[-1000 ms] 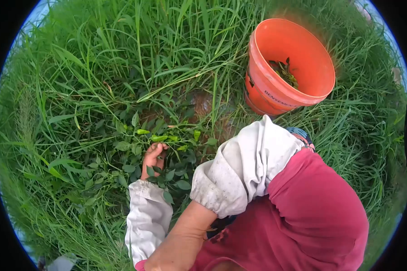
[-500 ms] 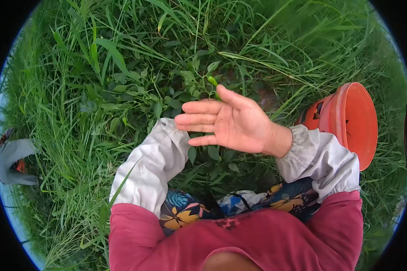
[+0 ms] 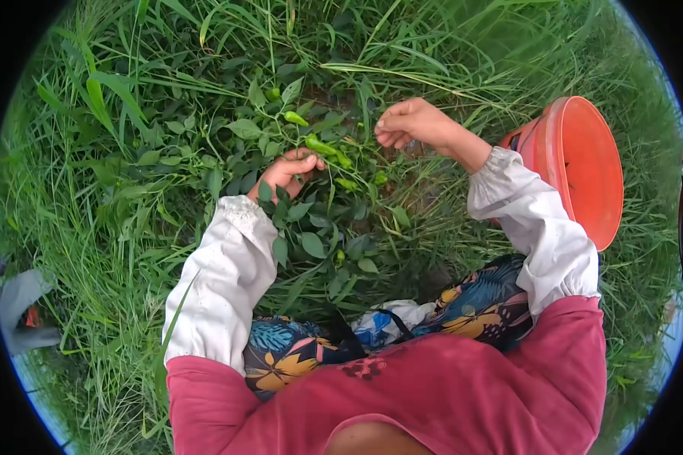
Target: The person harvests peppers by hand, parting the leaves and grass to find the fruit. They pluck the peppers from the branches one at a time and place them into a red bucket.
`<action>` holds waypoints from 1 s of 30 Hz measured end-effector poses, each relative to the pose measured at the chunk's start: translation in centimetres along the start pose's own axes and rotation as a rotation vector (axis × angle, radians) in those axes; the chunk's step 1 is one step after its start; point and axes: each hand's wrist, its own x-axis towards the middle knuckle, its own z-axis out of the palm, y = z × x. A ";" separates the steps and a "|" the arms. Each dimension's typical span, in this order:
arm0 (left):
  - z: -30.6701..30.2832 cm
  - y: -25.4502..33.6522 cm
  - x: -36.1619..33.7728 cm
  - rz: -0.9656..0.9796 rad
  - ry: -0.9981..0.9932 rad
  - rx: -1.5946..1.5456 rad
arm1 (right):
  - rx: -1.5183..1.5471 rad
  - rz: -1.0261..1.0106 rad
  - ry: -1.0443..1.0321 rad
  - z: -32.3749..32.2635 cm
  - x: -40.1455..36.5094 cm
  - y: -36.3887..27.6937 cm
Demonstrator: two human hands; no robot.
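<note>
A leafy pepper plant (image 3: 311,244) grows low among the grass, bearing several green peppers (image 3: 320,145). My left hand (image 3: 287,173) is closed in its foliage, thumb and fingers pinched at a stem just beside the hanging peppers. Leaves cover part of that hand. To the right of the peppers, my right hand (image 3: 419,125) is raised with its fingers curled and thumb pressed against them. Whatever those fingers hold, if anything, does not show.
An orange bucket (image 3: 550,144) stands tilted toward me at my right, its inside partly visible. Tall grass (image 3: 106,250) surrounds the plant. At the far left edge, another person's grey-clad legs (image 3: 24,307) show.
My right hand, earlier spread open palm up over the plant, has moved up and right and curled. My left hand, previously hidden, now shows at the plant beside the peppers.
</note>
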 end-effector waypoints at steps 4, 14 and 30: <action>2.0 1.2 -0.3 -0.061 0.008 0.039 | -0.292 -0.098 0.065 2.2 0.5 0.0; 5.0 1.6 0.4 -0.089 -0.034 0.397 | -0.847 -0.314 0.172 6.5 1.2 0.5; 6.4 2.5 0.3 0.060 -0.137 0.330 | 0.114 0.310 -0.218 4.6 -0.7 -1.4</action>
